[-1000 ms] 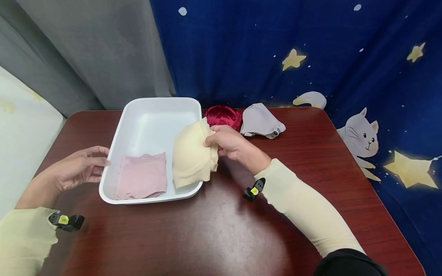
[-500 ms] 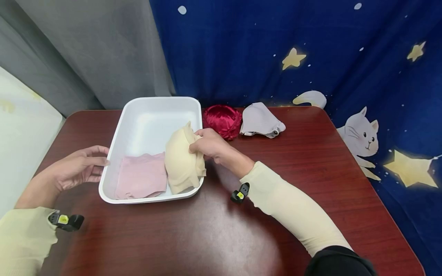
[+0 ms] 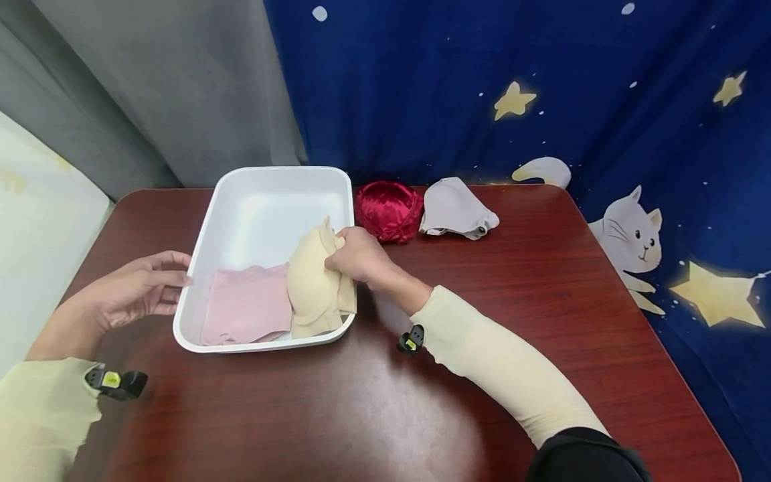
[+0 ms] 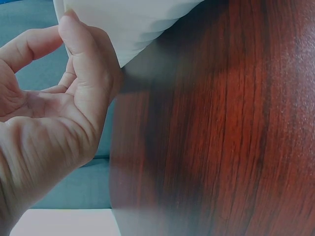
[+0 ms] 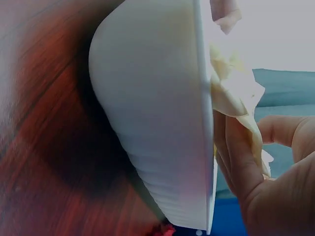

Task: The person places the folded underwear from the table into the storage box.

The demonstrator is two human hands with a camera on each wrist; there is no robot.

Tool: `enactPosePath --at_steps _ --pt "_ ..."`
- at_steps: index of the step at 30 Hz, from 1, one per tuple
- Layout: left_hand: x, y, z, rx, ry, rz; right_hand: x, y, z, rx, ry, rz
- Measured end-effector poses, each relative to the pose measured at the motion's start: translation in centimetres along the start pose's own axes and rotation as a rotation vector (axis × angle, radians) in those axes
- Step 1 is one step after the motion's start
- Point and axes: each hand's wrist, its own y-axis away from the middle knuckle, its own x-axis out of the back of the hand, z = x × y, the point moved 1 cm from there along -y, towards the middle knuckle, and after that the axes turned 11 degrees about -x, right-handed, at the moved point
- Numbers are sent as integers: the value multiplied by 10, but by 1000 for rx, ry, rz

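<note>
A pale yellow folded bra (image 3: 314, 281) with a rounded, moulded cup is held in my right hand (image 3: 358, 258), thumb on top and fingers beneath its right edge. It lies low inside the right side of a white plastic tray (image 3: 277, 175), overlapping the right rim. To its left, a folded pink cloth (image 3: 247, 304) lies flat in the tray's near left part. My left hand (image 3: 141, 291) holds the tray's left rim between thumb and fingertips. In the right wrist view, the yellow fabric (image 5: 231, 93) shows above the rim, partly hidden by the fingers.
Behind my right hand, a shiny red velvet bra (image 3: 390, 211) sits close to the tray's right wall. Beside it lies a folded pale grey garment (image 3: 456, 209). The brown wooden table (image 3: 542, 281) meets a blue curtain (image 3: 421, 87) and a grey curtain (image 3: 181, 87) at the back.
My right hand has moved left and lowered the yellow bra from over the tray's right rim to beside the pink cloth. The left hand has stayed at the rim.
</note>
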Motion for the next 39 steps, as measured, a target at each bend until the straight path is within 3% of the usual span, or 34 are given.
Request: enactPosePath --at_steps 6,10,16,23,39 --pt "0 0 1 -2 4 -3 -1 6 0 66 244 171" --pt "0 0 1 -2 -5 3 -5 12 -2 145 336 232" --pt "0 -1 1 1 -8 11 -10 16 -6 259 575 289" --pt "0 -2 2 12 -29 19 -15 17 -14 283 717 268" --pt "0 0 2 3 -10 8 -30 17 -25 225 823 130"
